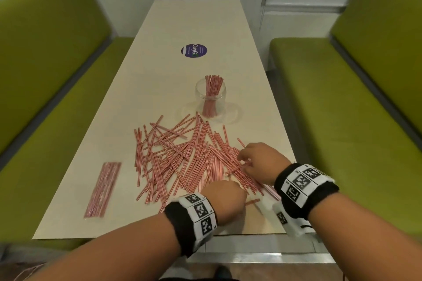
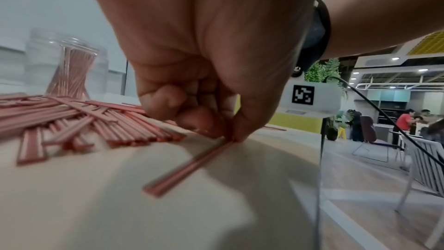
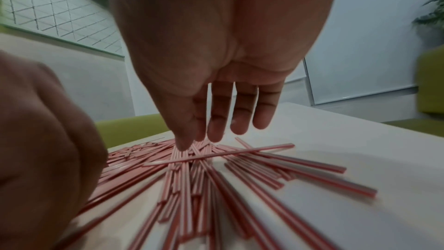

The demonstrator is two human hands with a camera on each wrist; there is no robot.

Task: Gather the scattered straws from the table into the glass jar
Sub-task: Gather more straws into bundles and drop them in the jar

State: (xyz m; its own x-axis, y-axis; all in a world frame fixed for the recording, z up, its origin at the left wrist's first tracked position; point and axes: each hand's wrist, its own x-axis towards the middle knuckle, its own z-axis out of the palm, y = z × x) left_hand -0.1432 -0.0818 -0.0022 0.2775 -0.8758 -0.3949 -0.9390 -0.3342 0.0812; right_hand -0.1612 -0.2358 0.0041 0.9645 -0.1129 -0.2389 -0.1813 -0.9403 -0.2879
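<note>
Several red-and-white striped straws [image 1: 178,157] lie in a loose pile on the beige table [image 1: 182,20]. Behind the pile stands the clear glass jar [image 1: 210,96], upright, with a bundle of straws in it. My left hand [image 1: 237,189] is at the pile's near edge. In the left wrist view its curled fingers and thumb [image 2: 228,134] pinch one end of a straw [image 2: 192,164] whose other end rests on the table. My right hand [image 1: 245,159] is on the pile's right side, with straight fingers [image 3: 216,130] pointing down onto the straws [image 3: 216,187] and nothing clearly held.
A flat clear packet of straws [image 1: 102,189] lies at the table's left near corner. A round purple sticker [image 1: 194,50] sits farther back. Green benches [image 1: 45,75] flank both long sides. The table's front edge is just under my wrists.
</note>
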